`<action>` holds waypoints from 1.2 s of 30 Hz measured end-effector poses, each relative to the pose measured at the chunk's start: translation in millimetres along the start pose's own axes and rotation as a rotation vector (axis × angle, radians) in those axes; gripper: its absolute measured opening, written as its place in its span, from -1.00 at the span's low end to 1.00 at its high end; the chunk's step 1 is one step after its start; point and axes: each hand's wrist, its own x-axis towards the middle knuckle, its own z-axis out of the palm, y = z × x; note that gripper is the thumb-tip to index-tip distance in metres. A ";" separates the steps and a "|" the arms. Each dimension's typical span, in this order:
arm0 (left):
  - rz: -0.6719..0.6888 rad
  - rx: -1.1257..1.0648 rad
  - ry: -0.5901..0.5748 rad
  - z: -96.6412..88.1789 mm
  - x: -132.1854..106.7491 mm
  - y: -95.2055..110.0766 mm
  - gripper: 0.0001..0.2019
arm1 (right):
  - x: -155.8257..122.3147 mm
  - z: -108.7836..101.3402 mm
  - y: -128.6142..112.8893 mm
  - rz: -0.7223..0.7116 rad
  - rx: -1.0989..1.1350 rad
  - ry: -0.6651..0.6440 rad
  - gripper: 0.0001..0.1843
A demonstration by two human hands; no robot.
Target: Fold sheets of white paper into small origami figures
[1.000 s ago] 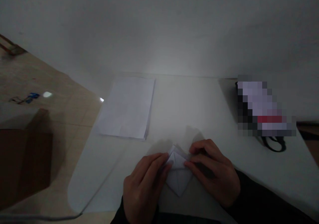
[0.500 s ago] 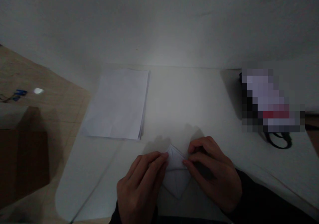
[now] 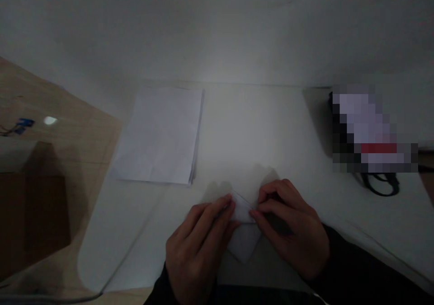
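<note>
A small folded white paper (image 3: 243, 232) lies on the white table (image 3: 264, 133) near its front edge, its point toward me. My left hand (image 3: 198, 251) rests on the paper's left side, fingers together and pressing its upper left edge. My right hand (image 3: 291, 232) is curled over the right side, thumb and fingertips pinching the upper right edge. Both hands cover part of the paper. Dark sleeves cover my wrists.
A stack of white sheets (image 3: 162, 135) lies at the table's back left. A blurred-out object (image 3: 371, 131) with a black looped cord (image 3: 381, 184) sits at the right. A white wall runs behind. Wooden floor (image 3: 50, 115) and a dark box (image 3: 34, 214) lie to the left.
The raised top flaps of the paper have been pressed down flat. My left fingers have slid up onto the upper left edge. The view has shifted slightly.
</note>
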 end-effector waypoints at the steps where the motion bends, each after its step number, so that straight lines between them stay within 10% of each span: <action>1: -0.007 -0.002 -0.001 -0.4 0.5 0.0 -0.70 | -0.4 0.0 0.5 0.010 -0.004 0.003 -0.86; 36: -0.128 -0.087 -0.007 0.0 1.8 -0.4 -0.76 | 0.7 5.1 7.3 -0.041 -0.256 0.012 -0.85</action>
